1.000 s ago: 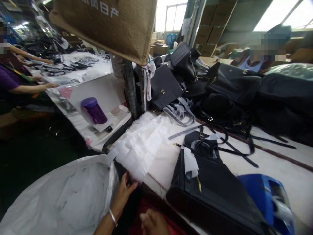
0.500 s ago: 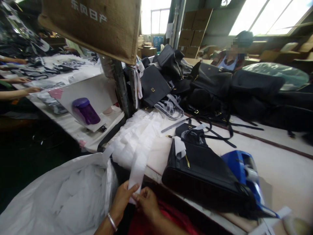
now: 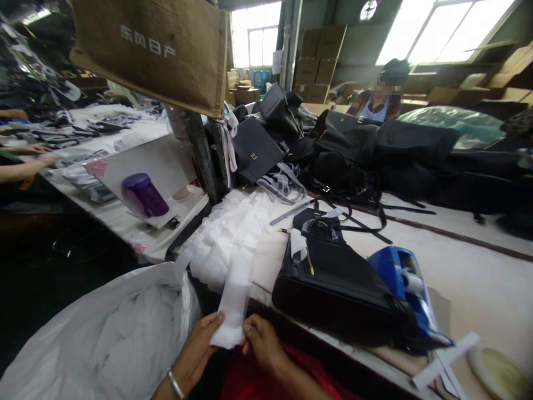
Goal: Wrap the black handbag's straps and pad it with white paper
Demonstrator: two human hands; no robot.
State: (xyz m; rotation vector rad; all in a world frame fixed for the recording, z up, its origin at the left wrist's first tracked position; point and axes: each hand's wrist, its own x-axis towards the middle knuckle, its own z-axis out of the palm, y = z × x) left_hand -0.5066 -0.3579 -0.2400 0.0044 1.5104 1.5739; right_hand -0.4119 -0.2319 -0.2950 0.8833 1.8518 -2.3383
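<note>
A white strip of thin wrapping material [image 3: 234, 303] hangs over the table's front edge, its near end between my hands. On its left side, my left hand [image 3: 203, 339] pinches the edge with the thumb on top. My right hand [image 3: 260, 339] grips the opposite edge near the lower corner, fingers curled. The strip runs up to a heap of similar white strips [image 3: 216, 239] on the table. Right of the heap lies a black leather bag [image 3: 337, 283] on its side, with white wrapping around a strap and a gold zipper pull.
An open white sack [image 3: 95, 328] of white material stands at left. A blue tape dispenser [image 3: 400, 278] sits behind the black bag. Black bags [image 3: 350, 139] pile along the back, with a person [image 3: 378, 100] beyond. A purple bottle [image 3: 145, 194] lies left; a brown bag [image 3: 154, 55] hangs above.
My hands have moved apart to opposite edges of the strip, whose near end now lies spread wider between them. The view has shifted slightly.
</note>
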